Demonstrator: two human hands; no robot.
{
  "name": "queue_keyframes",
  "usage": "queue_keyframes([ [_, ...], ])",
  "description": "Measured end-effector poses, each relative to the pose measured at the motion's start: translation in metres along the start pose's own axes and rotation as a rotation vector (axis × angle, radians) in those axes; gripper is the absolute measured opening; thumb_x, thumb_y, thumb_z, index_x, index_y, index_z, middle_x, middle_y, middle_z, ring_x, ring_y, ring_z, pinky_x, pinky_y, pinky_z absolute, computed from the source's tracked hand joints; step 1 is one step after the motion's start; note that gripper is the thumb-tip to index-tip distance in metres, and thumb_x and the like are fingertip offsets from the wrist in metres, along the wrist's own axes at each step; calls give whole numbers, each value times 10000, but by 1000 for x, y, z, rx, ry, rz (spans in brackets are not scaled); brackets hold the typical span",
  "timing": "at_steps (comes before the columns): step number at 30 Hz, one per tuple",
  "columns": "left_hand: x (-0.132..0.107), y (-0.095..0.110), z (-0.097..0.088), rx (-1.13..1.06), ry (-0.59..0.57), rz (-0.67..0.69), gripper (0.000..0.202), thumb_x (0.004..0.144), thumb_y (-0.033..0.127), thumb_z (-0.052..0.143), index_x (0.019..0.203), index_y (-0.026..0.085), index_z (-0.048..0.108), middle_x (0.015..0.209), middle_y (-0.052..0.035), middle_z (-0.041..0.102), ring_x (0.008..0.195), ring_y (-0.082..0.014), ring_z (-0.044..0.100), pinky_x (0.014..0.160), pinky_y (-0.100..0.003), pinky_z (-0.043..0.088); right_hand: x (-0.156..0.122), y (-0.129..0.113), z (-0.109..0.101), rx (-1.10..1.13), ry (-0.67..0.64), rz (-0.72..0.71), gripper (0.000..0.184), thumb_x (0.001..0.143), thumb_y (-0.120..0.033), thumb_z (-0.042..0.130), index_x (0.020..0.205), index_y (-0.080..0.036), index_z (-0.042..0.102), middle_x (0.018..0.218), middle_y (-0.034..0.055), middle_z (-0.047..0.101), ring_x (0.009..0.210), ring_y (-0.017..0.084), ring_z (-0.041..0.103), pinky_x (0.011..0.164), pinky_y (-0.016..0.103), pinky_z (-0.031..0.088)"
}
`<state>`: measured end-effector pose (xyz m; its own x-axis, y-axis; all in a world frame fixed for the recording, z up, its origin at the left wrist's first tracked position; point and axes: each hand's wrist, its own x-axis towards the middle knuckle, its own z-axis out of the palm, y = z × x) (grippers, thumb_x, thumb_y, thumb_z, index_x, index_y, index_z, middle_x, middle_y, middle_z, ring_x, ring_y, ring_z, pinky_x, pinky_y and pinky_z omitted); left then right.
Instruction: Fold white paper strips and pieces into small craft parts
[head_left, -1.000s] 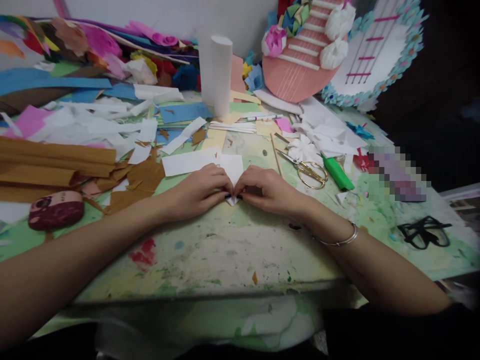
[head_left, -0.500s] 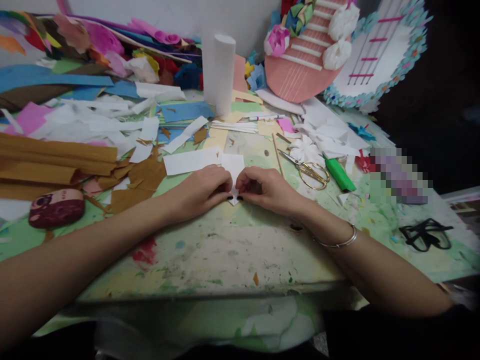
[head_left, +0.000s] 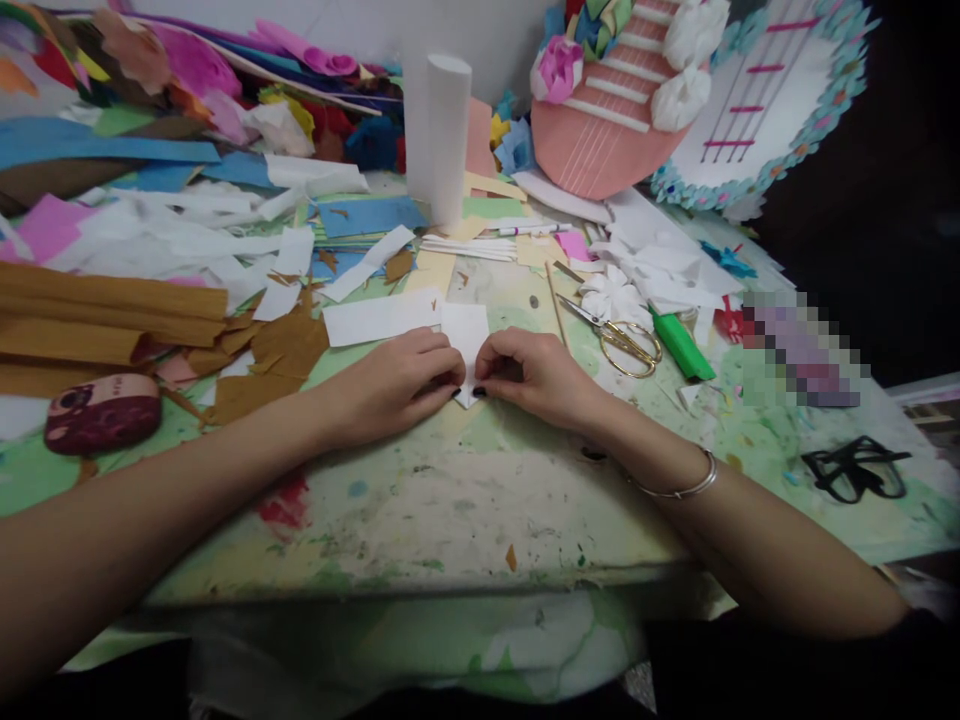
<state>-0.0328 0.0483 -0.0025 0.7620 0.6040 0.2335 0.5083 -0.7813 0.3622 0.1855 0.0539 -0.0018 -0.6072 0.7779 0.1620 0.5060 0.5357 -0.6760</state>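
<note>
A small piece of white paper (head_left: pixel 466 325) lies on the table between my hands, its near end folded to a point. My left hand (head_left: pixel 424 375) pinches the left side of that folded tip, fingers closed. From the other side, my right hand (head_left: pixel 517 372) pinches the tip's right edge between thumb and fingers. A longer white paper strip (head_left: pixel 379 318) lies just beyond my left hand. Gold-handled scissors (head_left: pixel 630 348) rest to the right of my right hand, beside a thin wooden stick (head_left: pixel 559 305).
Brown crepe paper (head_left: pixel 112 315) and a dark red rounded case (head_left: pixel 103 413) lie left. A white paper roll (head_left: pixel 448 145) stands at the back. Right are a white paper flower (head_left: pixel 613 295), a green object (head_left: pixel 681 342) and black-framed glasses (head_left: pixel 856 470). Paper-decorated guitar shapes (head_left: pixel 600 150) lean behind.
The view has shifted slightly. Both hands stay at the paper's folded tip, with only small finger movements; my left thumb has drawn back a little from the point.
</note>
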Motion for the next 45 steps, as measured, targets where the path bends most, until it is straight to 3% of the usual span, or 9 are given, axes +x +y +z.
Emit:
queue_keyframes([
  [8, 1, 3, -2, -76, -17, -124, 112, 900, 227, 460, 911, 159, 549, 822, -39, 577, 726, -156, 499, 667, -272, 375, 1, 0, -2, -49, -40, -55, 91, 792, -109, 635, 801, -176, 696, 807, 24, 641, 793, 131, 551, 759, 265, 406],
  [27, 4, 5, -4, -134, -100, -249, 111, 891, 261, 424, 900, 182, 502, 894, -66, 575, 792, -183, 517, 724, -300, 400, 2, -1, -3, -41, -57, -36, 74, 809, -145, 633, 794, -186, 692, 813, 20, 638, 792, 128, 554, 745, 272, 411],
  [45, 4, 3, -2, -102, -84, -199, 116, 890, 268, 449, 884, 174, 516, 819, -43, 569, 700, -150, 490, 651, -266, 381, 1, -1, -2, 24, -40, -42, 82, 796, -125, 633, 839, -166, 690, 794, 7, 621, 723, 103, 548, 694, 245, 406],
])
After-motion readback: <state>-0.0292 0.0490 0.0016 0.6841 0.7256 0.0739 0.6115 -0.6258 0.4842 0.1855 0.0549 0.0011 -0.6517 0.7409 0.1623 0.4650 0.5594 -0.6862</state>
